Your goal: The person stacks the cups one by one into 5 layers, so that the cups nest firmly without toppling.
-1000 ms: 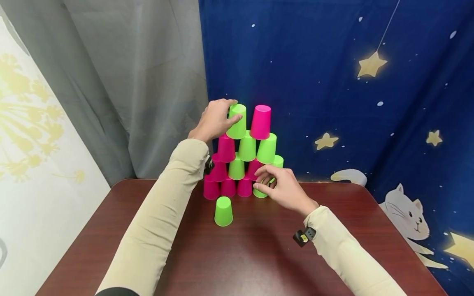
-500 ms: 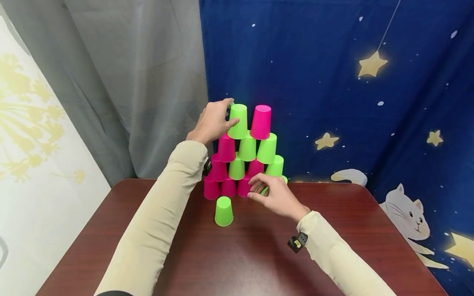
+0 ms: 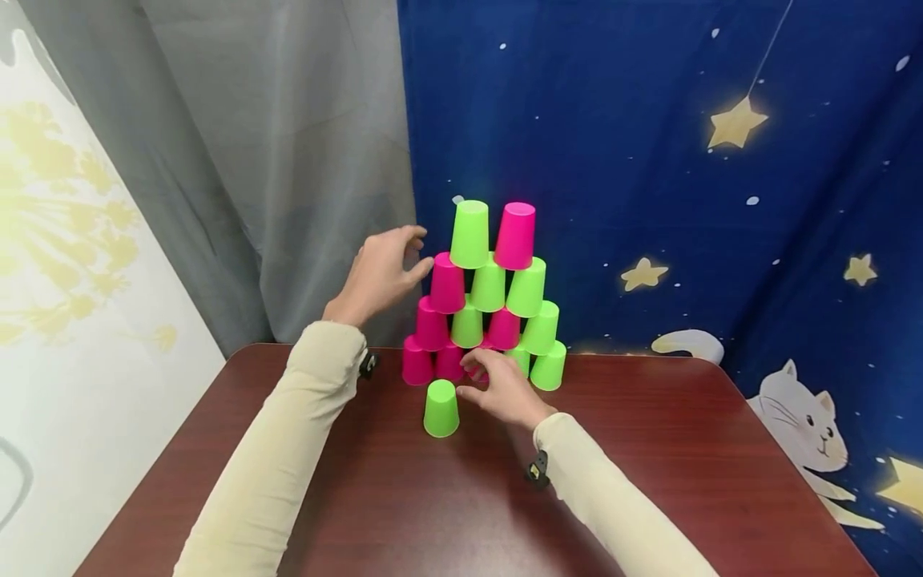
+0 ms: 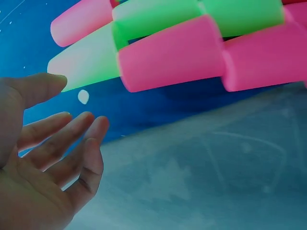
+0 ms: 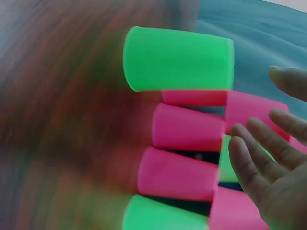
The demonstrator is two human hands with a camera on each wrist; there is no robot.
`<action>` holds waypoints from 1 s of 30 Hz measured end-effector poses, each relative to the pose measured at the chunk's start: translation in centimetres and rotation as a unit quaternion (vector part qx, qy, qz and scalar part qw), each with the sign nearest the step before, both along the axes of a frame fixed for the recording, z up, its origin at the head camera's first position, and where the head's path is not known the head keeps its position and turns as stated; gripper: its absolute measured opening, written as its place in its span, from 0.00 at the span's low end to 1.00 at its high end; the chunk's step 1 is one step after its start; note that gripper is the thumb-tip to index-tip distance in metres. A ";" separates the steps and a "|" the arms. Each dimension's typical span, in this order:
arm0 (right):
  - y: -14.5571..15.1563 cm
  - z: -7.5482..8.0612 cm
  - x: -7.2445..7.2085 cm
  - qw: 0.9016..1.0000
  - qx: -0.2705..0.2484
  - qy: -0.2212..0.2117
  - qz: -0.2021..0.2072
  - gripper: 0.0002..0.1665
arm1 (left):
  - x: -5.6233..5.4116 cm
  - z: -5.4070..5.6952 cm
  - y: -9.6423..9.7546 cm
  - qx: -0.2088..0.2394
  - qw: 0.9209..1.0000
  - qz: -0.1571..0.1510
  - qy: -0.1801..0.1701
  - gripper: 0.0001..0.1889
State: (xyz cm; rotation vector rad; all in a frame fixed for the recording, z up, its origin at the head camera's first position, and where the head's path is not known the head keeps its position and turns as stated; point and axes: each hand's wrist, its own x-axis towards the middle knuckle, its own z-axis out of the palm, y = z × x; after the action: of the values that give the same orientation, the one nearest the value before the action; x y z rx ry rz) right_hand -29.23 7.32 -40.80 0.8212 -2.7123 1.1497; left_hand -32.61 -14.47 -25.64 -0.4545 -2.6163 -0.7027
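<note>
A pyramid of upside-down pink and green cups rises in rows at the table's back. On its top row stand a green cup (image 3: 470, 235) and a pink cup (image 3: 515, 236). My left hand (image 3: 382, 268) is left of the upper rows, fingers spread and holding nothing; its thumb tip overlaps the green top cup in the left wrist view. One single green cup (image 3: 441, 409) stands upside down in front of the stack. Just right of it hovers my right hand (image 3: 501, 389), fingers loosely bent around nothing. That hand hides part of the bottom row in the head view.
The brown table (image 3: 649, 457) has its back edge close behind the stack. A grey curtain (image 3: 332, 160) and a blue star-patterned curtain (image 3: 613, 144) hang behind it. At the bottom row's right end is a green cup (image 3: 549, 366).
My left hand has let go of the green top cup and moved down and left, away from it. My right hand has moved left and down toward the single green cup.
</note>
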 end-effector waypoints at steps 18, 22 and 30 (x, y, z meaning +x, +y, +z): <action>-2.6 -4.7 -0.4 0.999 -0.033 -0.031 0.005 0.28 | 6.6 -15.0 -2.8 0.071 0.996 0.011 -0.053 0.09; -2.8 -5.1 -0.3 0.997 -0.059 -0.048 0.004 0.28 | 7.5 -17.2 -2.9 0.078 0.993 0.021 -0.090 0.08; -2.9 -5.1 -0.1 0.995 -0.082 -0.056 0.007 0.26 | 9.0 -20.1 -2.7 0.088 0.984 0.010 -0.154 0.06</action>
State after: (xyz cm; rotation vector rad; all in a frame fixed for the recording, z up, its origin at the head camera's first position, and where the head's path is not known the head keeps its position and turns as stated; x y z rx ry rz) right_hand -29.37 4.44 -45.92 0.7752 -2.6557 1.4407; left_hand -23.59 -17.12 -45.73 -0.2861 -2.8016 -1.0619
